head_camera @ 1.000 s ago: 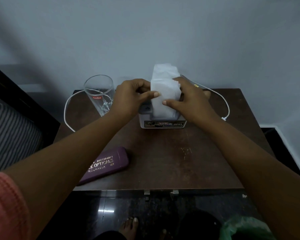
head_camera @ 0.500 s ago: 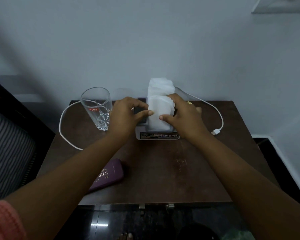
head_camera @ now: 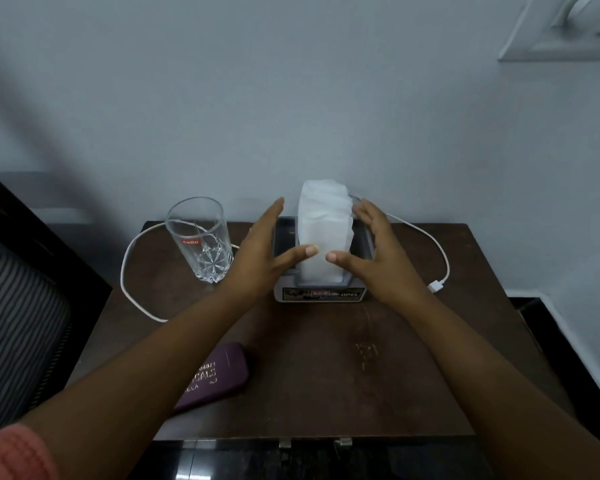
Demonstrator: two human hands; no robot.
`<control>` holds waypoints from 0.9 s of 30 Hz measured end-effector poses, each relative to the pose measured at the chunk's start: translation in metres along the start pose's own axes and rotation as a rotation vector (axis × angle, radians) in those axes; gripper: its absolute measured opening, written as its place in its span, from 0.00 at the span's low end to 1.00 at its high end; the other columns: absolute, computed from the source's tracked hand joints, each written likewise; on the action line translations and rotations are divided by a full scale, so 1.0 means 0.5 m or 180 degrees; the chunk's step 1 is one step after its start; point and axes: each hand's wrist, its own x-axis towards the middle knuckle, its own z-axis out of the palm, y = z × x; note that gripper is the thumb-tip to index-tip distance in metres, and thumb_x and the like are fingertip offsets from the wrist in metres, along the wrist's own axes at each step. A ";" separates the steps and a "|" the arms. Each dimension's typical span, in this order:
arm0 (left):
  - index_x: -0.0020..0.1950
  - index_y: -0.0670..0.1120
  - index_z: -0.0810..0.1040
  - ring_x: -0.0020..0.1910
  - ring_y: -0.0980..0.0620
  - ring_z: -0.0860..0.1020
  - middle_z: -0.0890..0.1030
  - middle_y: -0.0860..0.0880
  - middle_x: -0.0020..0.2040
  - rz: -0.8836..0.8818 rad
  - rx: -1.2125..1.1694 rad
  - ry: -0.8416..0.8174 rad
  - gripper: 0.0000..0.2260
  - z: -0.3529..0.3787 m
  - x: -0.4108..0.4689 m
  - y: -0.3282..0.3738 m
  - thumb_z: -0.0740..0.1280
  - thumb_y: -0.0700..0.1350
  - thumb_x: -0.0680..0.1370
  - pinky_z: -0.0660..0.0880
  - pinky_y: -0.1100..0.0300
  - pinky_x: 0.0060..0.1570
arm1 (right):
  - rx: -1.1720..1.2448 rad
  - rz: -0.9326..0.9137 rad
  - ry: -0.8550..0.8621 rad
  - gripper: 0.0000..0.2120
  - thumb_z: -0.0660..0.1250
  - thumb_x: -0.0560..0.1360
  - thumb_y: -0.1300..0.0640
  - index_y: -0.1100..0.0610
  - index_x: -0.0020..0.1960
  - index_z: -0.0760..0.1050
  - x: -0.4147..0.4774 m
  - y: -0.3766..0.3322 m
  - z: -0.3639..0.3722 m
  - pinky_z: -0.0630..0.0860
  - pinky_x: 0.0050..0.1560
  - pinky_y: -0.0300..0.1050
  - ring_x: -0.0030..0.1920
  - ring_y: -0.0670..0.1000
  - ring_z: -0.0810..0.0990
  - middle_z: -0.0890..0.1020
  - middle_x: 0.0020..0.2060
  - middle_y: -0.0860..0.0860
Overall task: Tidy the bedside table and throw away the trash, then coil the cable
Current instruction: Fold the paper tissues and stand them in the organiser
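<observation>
1. Bedside table [head_camera: 413, 368]: dark wood, back edge vs wall; front-right half bare, most free room there. Purple case [head_camera: 219, 374] near front-left edge.
2. White cable [head_camera: 125, 271] loops off back-left, behind glass [head_camera: 201, 237], w/ plug end at right edge of table, uncoiled.
3. Tissue holder [head_camera: 321, 292] centre-back, white tissue stack [head_camera: 323, 230] upright in it.
4. Left hand [head_camera: 260, 251] & right hand [head_camera: 378, 254] flank stack, fingers spread, gripping nothing; thumb tips at the stack's front, can't tell if touching.
</observation>
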 end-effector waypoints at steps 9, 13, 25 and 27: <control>0.67 0.54 0.69 0.72 0.55 0.64 0.72 0.62 0.65 0.0574 0.0064 -0.0248 0.27 0.007 0.011 -0.013 0.65 0.61 0.70 0.47 0.44 0.76 | 0.0059 -0.0145 -0.0079 0.35 0.74 0.68 0.54 0.50 0.70 0.63 0.005 0.014 0.020 0.69 0.65 0.42 0.67 0.41 0.68 0.71 0.65 0.43; 0.68 0.56 0.66 0.74 0.49 0.62 0.72 0.58 0.68 0.0318 0.0059 -0.0206 0.28 0.001 -0.011 -0.003 0.65 0.62 0.71 0.58 0.46 0.73 | 0.0025 0.0002 0.0129 0.37 0.72 0.70 0.54 0.50 0.73 0.57 -0.014 -0.005 0.014 0.61 0.65 0.35 0.68 0.38 0.63 0.65 0.69 0.40; 0.73 0.57 0.62 0.72 0.64 0.59 0.63 0.61 0.73 -0.0886 -0.1154 0.0939 0.28 0.033 -0.265 0.009 0.61 0.58 0.73 0.56 0.60 0.73 | 0.0755 0.0796 0.1142 0.27 0.62 0.76 0.53 0.46 0.72 0.58 -0.255 0.009 0.036 0.60 0.66 0.35 0.70 0.39 0.63 0.65 0.72 0.42; 0.74 0.54 0.61 0.74 0.60 0.58 0.63 0.58 0.73 -0.1027 -0.1217 0.0994 0.24 0.034 -0.238 0.012 0.59 0.54 0.78 0.54 0.58 0.74 | 0.0730 0.0982 0.0978 0.26 0.60 0.78 0.53 0.48 0.74 0.56 -0.242 0.013 0.041 0.60 0.68 0.39 0.70 0.41 0.62 0.63 0.73 0.43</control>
